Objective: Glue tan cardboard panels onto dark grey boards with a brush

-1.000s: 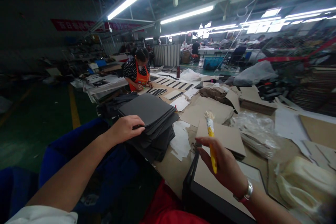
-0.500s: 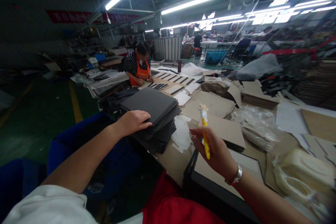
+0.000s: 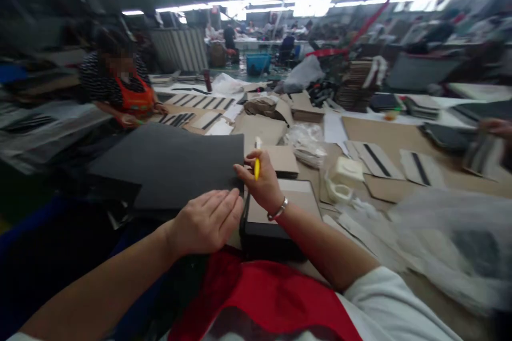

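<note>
Gripping yellow brush (image 3: 256, 169) (right hand (image 3: 260, 187)), left hand (image 3: 206, 222) by black sheet (image 3: 168, 166)

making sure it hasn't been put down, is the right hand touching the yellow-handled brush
Touching: the head view shows the right hand closed around the yellow-handled brush, with the handle held between its fingers.

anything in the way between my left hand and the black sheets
Nothing visible stands between them: the left hand lies flat at the near edge of the black sheets. The right hand, holding a yellow-handled brush, is off at their right edge.
</note>
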The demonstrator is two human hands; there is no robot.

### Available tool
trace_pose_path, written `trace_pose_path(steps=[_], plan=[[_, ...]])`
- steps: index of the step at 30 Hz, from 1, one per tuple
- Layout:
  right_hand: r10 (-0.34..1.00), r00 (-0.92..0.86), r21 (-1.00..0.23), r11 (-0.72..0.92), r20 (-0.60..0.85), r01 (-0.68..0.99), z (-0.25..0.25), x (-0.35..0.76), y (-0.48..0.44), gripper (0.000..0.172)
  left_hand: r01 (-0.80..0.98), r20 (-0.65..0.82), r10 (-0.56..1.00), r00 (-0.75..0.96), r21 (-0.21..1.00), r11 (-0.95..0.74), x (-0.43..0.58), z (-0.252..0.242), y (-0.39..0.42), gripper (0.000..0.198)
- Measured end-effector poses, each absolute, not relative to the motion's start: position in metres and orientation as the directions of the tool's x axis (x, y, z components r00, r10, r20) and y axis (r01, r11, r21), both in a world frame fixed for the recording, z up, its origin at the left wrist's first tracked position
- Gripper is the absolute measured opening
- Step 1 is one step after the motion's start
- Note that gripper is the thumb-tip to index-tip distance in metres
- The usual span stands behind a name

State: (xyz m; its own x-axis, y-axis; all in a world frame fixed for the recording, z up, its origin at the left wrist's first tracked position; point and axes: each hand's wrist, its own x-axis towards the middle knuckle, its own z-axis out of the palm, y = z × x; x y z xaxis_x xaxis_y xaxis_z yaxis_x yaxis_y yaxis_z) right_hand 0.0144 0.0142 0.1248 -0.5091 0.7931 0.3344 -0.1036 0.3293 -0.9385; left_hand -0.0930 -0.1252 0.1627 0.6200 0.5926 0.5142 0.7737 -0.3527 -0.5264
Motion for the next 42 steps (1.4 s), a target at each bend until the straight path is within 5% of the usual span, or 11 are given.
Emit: trace_pose_path(steps=[4, 10, 14, 22, 24, 26, 30, 33, 38, 42], plan=[[0.869, -0.365, -0.912, 0.395, 0.333, 0.109, 0.09, 0.079, 0.034, 0.029, 0.753, 0.488, 0.582, 0.651, -0.318, -0.575, -0.051, 0.11, -0.1, 0.031], [0.93, -0.283, -0.736, 0.36, 0.235, 0.573, 0.034, 0.191, 0.064, 0.028, 0.864, 0.289, 0.823, 0.49, -0.036, -0.502, -0.044, 0.029, -0.075, 0.051], [0.931, -0.328, -0.569, 0.359, 0.161, 0.74, 0.016, 0.204, 0.074, 0.028, 0.875, 0.176, 0.866, 0.468, 0.043, -0.481, -0.04, 0.011, -0.066, 0.042], [0.858, -0.435, -0.252, 0.5, 0.273, 0.829, 0.032, 0.21, 0.077, 0.036, 0.899, 0.027, 0.904, 0.427, 0.093, -0.428, -0.03, 0.032, -0.065, 0.031], [0.851, -0.389, -0.316, 0.5, 0.354, 0.806, 0.05, 0.213, 0.086, 0.043, 0.897, 0.064, 0.901, 0.429, 0.09, -0.434, -0.02, 0.031, -0.065, 0.04], [0.861, -0.339, -0.536, 0.503, 0.378, 0.678, 0.071, 0.209, 0.096, 0.046, 0.879, 0.085, 0.883, 0.462, 0.086, -0.468, -0.008, 0.028, -0.063, 0.046], [0.872, -0.478, -0.924, 0.266, 0.11, 0.273, 0.093, 0.168, 0.106, 0.049, 0.872, 0.038, 0.874, 0.485, 0.05, -0.487, 0.008, 0.023, -0.056, 0.039], [0.726, -0.684, -0.969, 0.106, -0.077, 0.222, 0.084, 0.127, 0.098, 0.041, 0.882, 0.033, 0.882, 0.47, 0.037, -0.471, 0.012, 0.02, -0.055, 0.039], [0.468, -0.86, -0.95, 0.116, -0.204, 0.289, 0.058, 0.082, 0.091, 0.03, 0.885, 0.036, 0.886, 0.463, 0.035, -0.464, 0.01, 0.015, -0.06, 0.04], [0.672, -0.732, -0.94, 0.164, -0.116, 0.299, 0.055, 0.072, 0.11, 0.026, 0.878, 0.066, 0.877, 0.476, 0.022, -0.478, 0.008, 0.015, -0.06, 0.04]])
